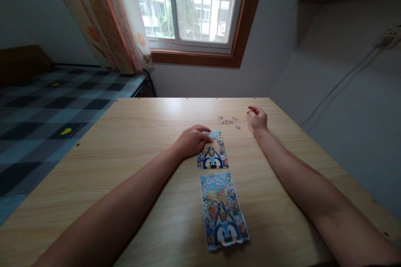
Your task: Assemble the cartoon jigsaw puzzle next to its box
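Note:
A partly assembled jigsaw puzzle (214, 162) lies on the table, with bare wood showing in a gap in its upper middle. My left hand (196, 138) rests on its upper left edge, fingers stretched out over the pieces and covering some of them. Beyond the puzzle, to the right, several loose puzzle pieces (227, 122) are scattered. Just right of those pieces is my right hand (258, 119), its fingers curled inward; whatever they hold, if anything, cannot be made out. Nearer to me lies a printed picture sheet (222, 212) marked "Bluey", with a torn bottom edge.
The wooden table (150, 121) reaches toward the wall under a barred window (203, 8). A bed with a checked cover (78, 100) stands at the left, beside a curtain (109, 21). A cable (341, 81) hangs along the right wall.

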Demonstrator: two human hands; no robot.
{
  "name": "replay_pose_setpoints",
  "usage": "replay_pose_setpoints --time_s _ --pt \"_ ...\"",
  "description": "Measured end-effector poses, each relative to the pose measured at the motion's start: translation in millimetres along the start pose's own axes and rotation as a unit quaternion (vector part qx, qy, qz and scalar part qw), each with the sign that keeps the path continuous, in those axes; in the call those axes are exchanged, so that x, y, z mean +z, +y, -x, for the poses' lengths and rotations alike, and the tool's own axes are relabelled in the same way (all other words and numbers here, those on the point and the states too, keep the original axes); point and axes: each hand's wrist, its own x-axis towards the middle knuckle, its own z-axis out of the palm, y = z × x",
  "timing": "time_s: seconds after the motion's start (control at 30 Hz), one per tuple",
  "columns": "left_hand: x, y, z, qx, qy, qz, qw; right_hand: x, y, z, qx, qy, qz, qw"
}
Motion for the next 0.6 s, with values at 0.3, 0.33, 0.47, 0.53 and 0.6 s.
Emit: replay_pose_setpoints --time_s 0.3,0.33,0.47,0.53,0.6 --pt "-0.2 0.5 -1.2 0.010 -0.018 0.011 1.000 -9.4 -7.4 -0.2 0.045 -0.072 -0.048 0.995" --pt "-0.5 0.7 -1.0 0.011 -0.018 0.009 1.000 -11.9 -8.8 0.0 0.050 -0.083 -0.055 0.994" --pt "-0.5 0.4 -0.5 0.014 -0.020 0.003 1.000 -18.7 -12.9 0.7 0.059 -0.109 -0.078 0.989" --pt "-0.2 0.1 -0.4 0.012 -0.017 0.004 1.000 -19.5 -13.9 1.1 0.059 -0.113 -0.084 0.988" --pt "-0.2 0.1 -0.4 0.012 -0.016 0.008 1.000 -19.2 -14.1 1.6 0.057 -0.116 -0.087 0.988"
